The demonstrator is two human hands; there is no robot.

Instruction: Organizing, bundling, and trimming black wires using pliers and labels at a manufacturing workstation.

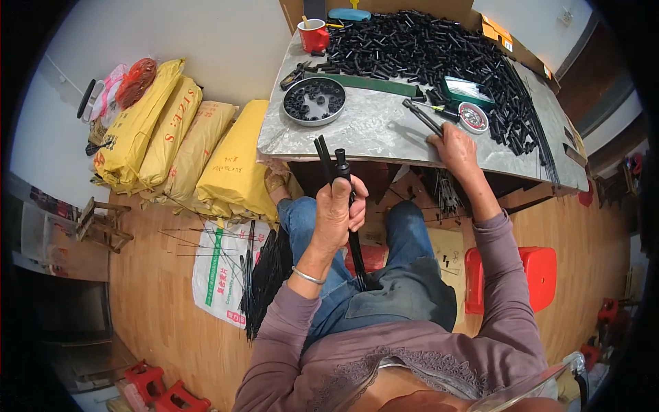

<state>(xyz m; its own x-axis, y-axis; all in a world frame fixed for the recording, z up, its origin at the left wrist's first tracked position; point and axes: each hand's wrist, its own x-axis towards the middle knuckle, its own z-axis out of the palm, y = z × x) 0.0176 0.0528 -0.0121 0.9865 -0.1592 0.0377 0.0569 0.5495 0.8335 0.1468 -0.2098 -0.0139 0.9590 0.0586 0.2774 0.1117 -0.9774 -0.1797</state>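
Two hands, well apart. Gripping black rods (324,156) and a dark fitting (342,165) near upright in the left hand (340,206), mid-dial, probably to keep ends together. Clutching some long dark piece (424,118) at 2 o'clock in the right hand (455,147), can't tell what kind. Got a round tray (314,122) near 12, handy for reaching, guessing. Black tubes (419,51) heaped toward 1, likely saving front-edge room.
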